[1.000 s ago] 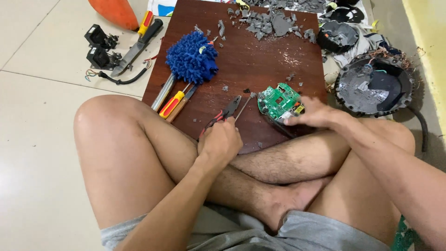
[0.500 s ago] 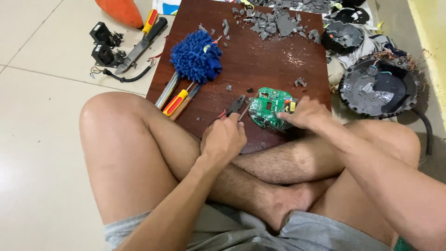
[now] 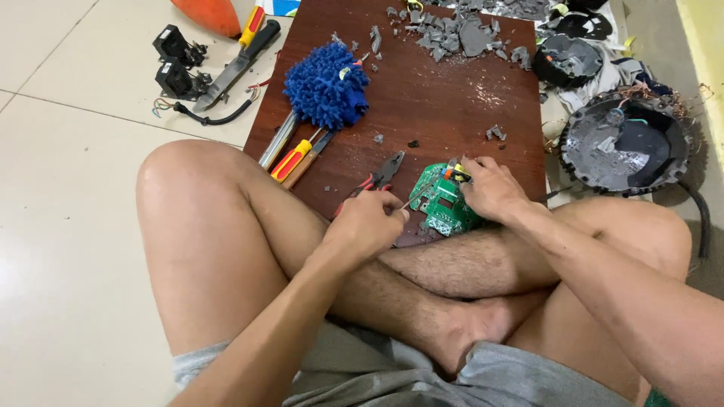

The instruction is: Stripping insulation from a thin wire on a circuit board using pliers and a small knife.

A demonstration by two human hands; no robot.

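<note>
I sit cross-legged at a dark brown wooden board [image 3: 445, 98]. My right hand [image 3: 492, 188] holds down a green circuit board [image 3: 441, 207] at the board's near edge, fingers on its top end. My left hand [image 3: 369, 222] grips a thin metal tool, its tip pointing at the circuit board's left side. Red-handled pliers [image 3: 381, 175] lie on the wood just beyond my left hand, touching nothing I hold.
A blue fluffy duster head [image 3: 326, 84] and a yellow-red screwdriver [image 3: 292, 160] lie on the board's left. Grey plastic fragments [image 3: 452, 30] litter its far end. A dismantled round black housing [image 3: 622, 143] sits right. Large cutters [image 3: 237, 64] and black parts [image 3: 177, 64] rest on the tiled floor at left.
The view shifted slightly. My left hand has let the pliers lie on the wood and now points a thin tool at the circuit board; my right hand stays on it.
</note>
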